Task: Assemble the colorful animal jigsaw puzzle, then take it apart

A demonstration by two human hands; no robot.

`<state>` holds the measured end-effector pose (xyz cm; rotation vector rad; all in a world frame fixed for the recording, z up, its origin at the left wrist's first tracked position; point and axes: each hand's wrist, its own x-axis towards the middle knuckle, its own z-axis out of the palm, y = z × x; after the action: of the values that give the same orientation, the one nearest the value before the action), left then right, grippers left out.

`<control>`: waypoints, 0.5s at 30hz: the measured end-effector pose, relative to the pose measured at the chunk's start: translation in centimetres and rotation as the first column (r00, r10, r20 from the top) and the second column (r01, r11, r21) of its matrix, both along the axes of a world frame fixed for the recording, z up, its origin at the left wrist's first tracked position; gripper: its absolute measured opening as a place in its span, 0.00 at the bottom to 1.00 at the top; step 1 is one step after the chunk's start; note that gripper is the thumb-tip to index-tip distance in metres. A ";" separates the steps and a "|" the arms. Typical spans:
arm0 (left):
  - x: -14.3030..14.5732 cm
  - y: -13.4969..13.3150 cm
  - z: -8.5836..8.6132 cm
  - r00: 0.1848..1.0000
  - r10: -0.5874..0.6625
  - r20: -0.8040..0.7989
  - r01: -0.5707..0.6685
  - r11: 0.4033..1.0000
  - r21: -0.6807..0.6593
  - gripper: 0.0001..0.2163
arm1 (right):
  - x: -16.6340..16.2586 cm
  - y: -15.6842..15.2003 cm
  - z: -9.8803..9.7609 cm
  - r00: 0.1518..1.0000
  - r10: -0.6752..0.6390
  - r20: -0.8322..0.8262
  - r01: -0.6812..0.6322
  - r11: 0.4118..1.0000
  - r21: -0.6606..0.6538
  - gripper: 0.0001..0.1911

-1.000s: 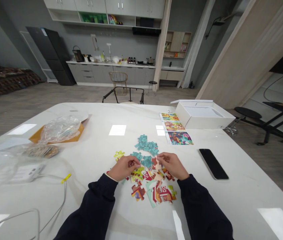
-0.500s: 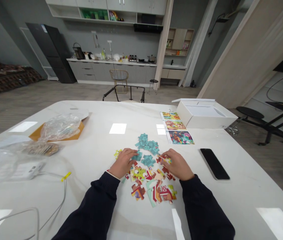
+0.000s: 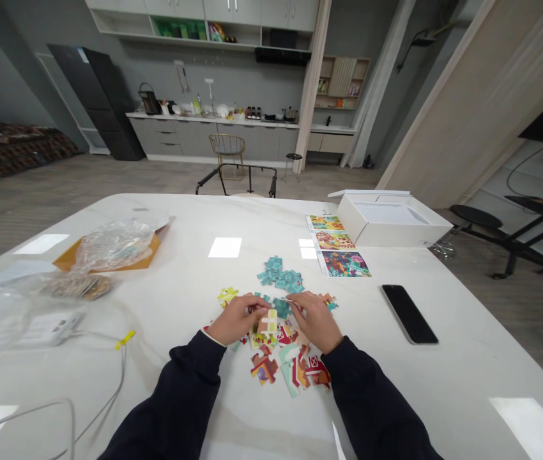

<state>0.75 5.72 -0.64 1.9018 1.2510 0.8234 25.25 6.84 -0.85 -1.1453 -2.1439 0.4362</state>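
Jigsaw puzzle pieces lie in a loose heap on the white table before me. My left hand (image 3: 239,317) is closed at the heap's left side, pinching a cream-and-yellow puzzle piece (image 3: 270,321) beside its fingertips. Opposite it, my right hand (image 3: 318,321) is closed, thumb and fingers pinched on a thin puzzle piece seen mostly edge-on. Teal pieces (image 3: 281,276) are gathered just beyond both hands. Nearer to me are red barn pieces (image 3: 316,368) and a brown-and-purple piece (image 3: 264,368). Yellow pieces (image 3: 227,296) sit beyond my left hand. Some pieces are hidden under my hands.
Picture cards (image 3: 345,263) lie by an open white box (image 3: 396,223) at the back right. A black phone (image 3: 409,313) rests to the right. On the left are plastic bags (image 3: 113,245), a yellow-brown envelope (image 3: 68,255) and a cable (image 3: 122,367) with a yellow tag.
My right hand has moved left from the right-hand pieces to the middle, close to my left hand. A cream-and-yellow piece now shows at my left fingertips, and my left hand has shifted slightly nearer me.
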 end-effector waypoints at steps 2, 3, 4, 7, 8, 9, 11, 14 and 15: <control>0.2 -0.1 -0.1 0.994 -0.072 -0.079 0.075 0.996 0.043 0.07 | 0.4 0.1 0.7 0.990 -0.093 -0.110 0.088 0.995 -0.049 0.13; 0.2 -0.1 -0.2 0.992 -0.071 -0.102 0.079 0.994 0.077 0.07 | 0.8 0.1 1.1 0.978 -0.136 -0.158 0.120 0.987 -0.106 0.12; 0.1 0.0 -0.4 0.992 -0.052 -0.115 0.066 0.991 0.115 0.07 | 1.3 0.2 1.4 0.967 -0.169 -0.190 0.135 0.975 -0.179 0.12; -0.7 0.5 -1.2 0.987 0.027 -0.156 0.009 0.974 0.225 0.12 | 3.2 0.6 1.9 0.965 -0.195 -0.174 0.120 0.923 -0.366 0.11; -1.0 0.7 -1.5 0.983 0.037 -0.182 0.009 0.969 0.248 0.14 | 3.8 0.7 1.9 0.971 -0.192 -0.140 0.124 0.912 -0.390 0.11; -1.3 0.8 -1.8 0.977 0.041 -0.209 0.016 0.965 0.261 0.17 | 4.3 0.9 1.9 0.976 -0.194 -0.099 0.140 0.907 -0.396 0.10; -1.8 1.0 -2.4 0.967 0.049 -0.251 0.019 0.965 0.262 0.19 | 5.1 1.2 1.5 0.977 -0.212 -0.020 0.188 0.906 -0.379 0.10; -1.9 1.2 -2.7 0.962 0.077 -0.263 -0.003 0.963 0.269 0.16 | 5.6 1.6 0.7 0.972 -0.223 0.079 0.236 0.922 -0.307 0.08; -1.8 1.2 -2.6 0.963 0.082 -0.258 -0.006 0.960 0.280 0.15 | 5.6 1.7 0.5 0.968 -0.227 0.105 0.247 0.933 -0.262 0.08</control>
<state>-1.08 6.96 -3.26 2.2783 1.4021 0.8200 30.84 8.50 -0.38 -1.5776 -2.0148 0.6001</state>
